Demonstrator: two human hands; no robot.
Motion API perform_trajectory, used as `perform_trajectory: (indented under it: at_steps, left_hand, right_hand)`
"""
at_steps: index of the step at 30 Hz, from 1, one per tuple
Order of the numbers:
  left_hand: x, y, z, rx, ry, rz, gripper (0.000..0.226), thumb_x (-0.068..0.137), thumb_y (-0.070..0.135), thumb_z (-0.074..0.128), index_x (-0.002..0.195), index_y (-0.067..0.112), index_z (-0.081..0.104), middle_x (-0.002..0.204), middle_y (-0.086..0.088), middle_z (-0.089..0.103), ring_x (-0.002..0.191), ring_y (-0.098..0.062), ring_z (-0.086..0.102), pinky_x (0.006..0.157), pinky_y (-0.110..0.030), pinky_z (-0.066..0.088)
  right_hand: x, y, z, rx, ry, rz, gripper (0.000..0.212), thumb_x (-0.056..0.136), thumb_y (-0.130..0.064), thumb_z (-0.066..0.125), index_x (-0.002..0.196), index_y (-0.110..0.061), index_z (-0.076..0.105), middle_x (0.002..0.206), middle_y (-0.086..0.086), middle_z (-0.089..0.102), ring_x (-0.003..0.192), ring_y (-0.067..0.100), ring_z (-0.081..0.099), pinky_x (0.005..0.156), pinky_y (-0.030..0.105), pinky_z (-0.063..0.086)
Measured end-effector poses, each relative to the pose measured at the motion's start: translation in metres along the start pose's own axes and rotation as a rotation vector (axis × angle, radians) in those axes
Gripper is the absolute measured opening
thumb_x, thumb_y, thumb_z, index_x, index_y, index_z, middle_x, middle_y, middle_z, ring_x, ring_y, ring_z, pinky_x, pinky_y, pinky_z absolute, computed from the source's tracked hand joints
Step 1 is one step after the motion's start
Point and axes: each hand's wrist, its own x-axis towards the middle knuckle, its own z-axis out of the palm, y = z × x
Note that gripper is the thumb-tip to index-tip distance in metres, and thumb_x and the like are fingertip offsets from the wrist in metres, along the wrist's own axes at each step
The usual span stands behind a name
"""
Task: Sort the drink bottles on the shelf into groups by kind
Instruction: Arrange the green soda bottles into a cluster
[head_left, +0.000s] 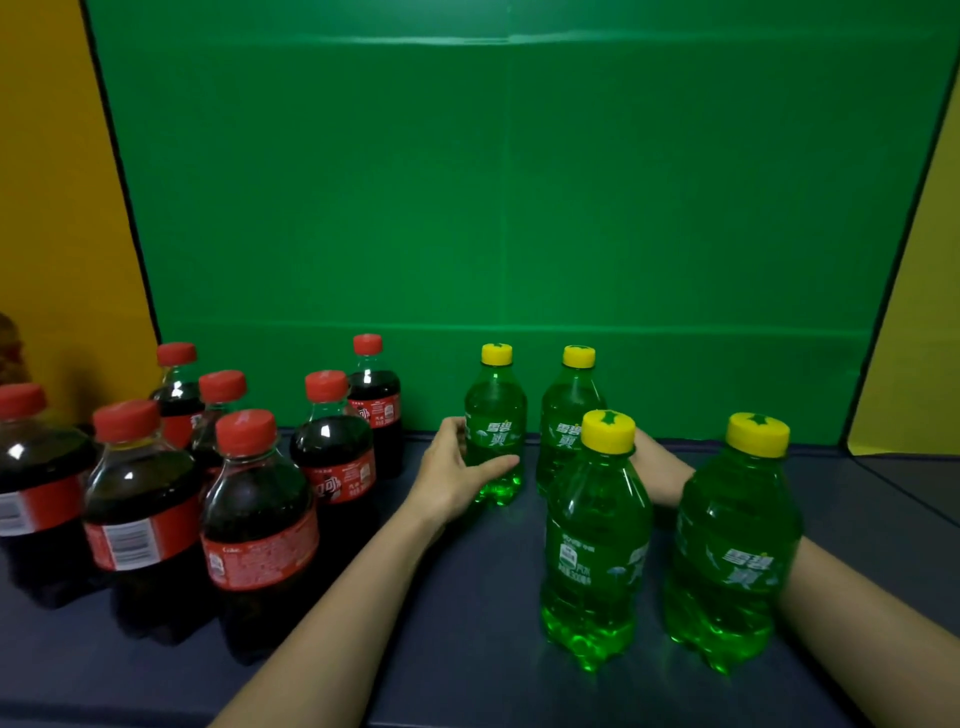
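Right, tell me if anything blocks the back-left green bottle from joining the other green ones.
Nothing visible does. The left hand grips the back-left green bottle, and only bare shelf separates it from the neighbouring green bottle. The cola bottles stand on its other side.

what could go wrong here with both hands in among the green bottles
1. The right hand reaches behind the two near green bottles; its forearm sits close to the right one and could tip it when pulling back.
2. The left hand grips the back-left green bottle, with a back-right green bottle close beside it; sliding it sideways could bump that one.
3. The cola bottles stand close on the left, so a wide left elbow swing might knock them.
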Motion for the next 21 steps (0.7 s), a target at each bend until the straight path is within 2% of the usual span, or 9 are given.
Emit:
perform_trajectory:
  at_steps: [2,5,8,11,14,16,18,19,21]
  left_hand:
    - [-0.001,0.000,-0.001,0.027,-0.011,0.022,0.060,0.073,0.018,0.076,0.123,0.006,0.044,0.123,-0.008,0.058,0.111,-0.020,0.057,0.096,-0.032,0.047]
    - [-0.004,0.001,-0.002,0.085,0.011,0.045,0.060,0.073,0.021,0.076,0.122,0.006,0.045,0.123,-0.010,0.059,0.111,-0.022,0.057,0.100,-0.039,0.045]
    - [-0.006,0.003,-0.001,0.127,0.022,0.061,0.060,0.073,0.022,0.076,0.122,0.006,0.045,0.123,-0.007,0.059,0.112,-0.020,0.055,0.097,-0.031,0.043]
    - [-0.007,0.003,0.001,0.117,-0.005,0.053,0.060,0.073,0.022,0.076,0.122,0.007,0.045,0.124,-0.008,0.059,0.111,-0.021,0.057,0.099,-0.036,0.045]
    - [-0.009,0.007,0.001,0.131,-0.028,0.013,0.070,0.071,0.026,0.077,0.128,0.008,0.040,0.131,-0.011,0.054,0.119,-0.022,0.052,0.104,-0.040,0.042]
    - [-0.015,0.015,-0.001,0.146,-0.003,-0.002,0.081,0.072,0.030,0.076,0.136,0.008,0.032,0.140,-0.010,0.042,0.127,-0.021,0.043,0.110,-0.033,0.034]
    - [-0.031,0.029,-0.006,0.173,0.081,0.062,0.077,0.077,0.031,0.072,0.137,0.008,0.031,0.142,-0.008,0.035,0.129,-0.018,0.037,0.107,-0.023,0.027]
    - [-0.044,0.035,-0.010,0.174,0.126,0.131,0.068,0.079,0.030,0.070,0.135,0.011,0.034,0.140,-0.007,0.036,0.128,-0.015,0.037,0.106,-0.022,0.027]
    - [-0.075,0.043,-0.016,0.073,0.143,0.263,0.046,0.081,0.028,0.067,0.120,0.022,0.044,0.132,-0.002,0.045,0.120,-0.008,0.046,0.106,-0.022,0.034]
  right_hand:
    - [0.000,0.000,0.001,-0.002,0.015,-0.011,0.032,0.081,0.012,0.057,0.088,-0.018,0.048,0.085,-0.006,0.055,0.066,-0.016,0.060,0.062,0.006,0.046]
    - [0.000,0.003,0.001,-0.021,0.006,-0.022,0.035,0.081,0.011,0.057,0.090,-0.021,0.047,0.088,-0.007,0.054,0.069,-0.017,0.060,0.064,0.005,0.046]
    - [0.001,0.006,0.000,-0.020,0.004,-0.024,0.030,0.081,0.012,0.055,0.101,-0.009,0.048,0.091,-0.007,0.055,0.070,-0.018,0.060,0.065,0.003,0.045]
    - [0.002,0.008,0.001,-0.054,0.011,-0.064,0.041,0.082,0.013,0.055,0.120,0.007,0.042,0.098,-0.001,0.056,0.071,-0.020,0.059,0.065,0.000,0.044]
    - [-0.004,-0.001,0.001,-0.142,0.010,-0.046,0.049,0.082,0.011,0.056,0.127,0.014,0.037,0.123,0.014,0.052,0.085,-0.015,0.058,0.073,-0.001,0.044]
    - [-0.014,-0.009,-0.005,-0.140,0.013,-0.008,0.059,0.081,0.008,0.058,0.135,0.007,0.032,0.136,0.014,0.044,0.110,0.006,0.052,0.087,0.006,0.039]
    - [-0.034,-0.018,-0.021,-0.139,0.093,0.015,0.057,0.082,0.003,0.059,0.134,-0.003,0.037,0.134,0.012,0.046,0.119,0.017,0.049,0.091,0.015,0.040]
    - [-0.049,-0.023,-0.031,-0.120,0.153,-0.003,0.047,0.083,-0.002,0.060,0.127,-0.011,0.046,0.131,0.013,0.051,0.113,0.014,0.056,0.088,0.015,0.044]
    - [-0.089,-0.035,-0.042,-0.025,0.262,-0.044,0.023,0.082,-0.021,0.065,0.104,-0.027,0.061,0.116,0.007,0.065,0.089,-0.001,0.065,0.080,0.013,0.052]
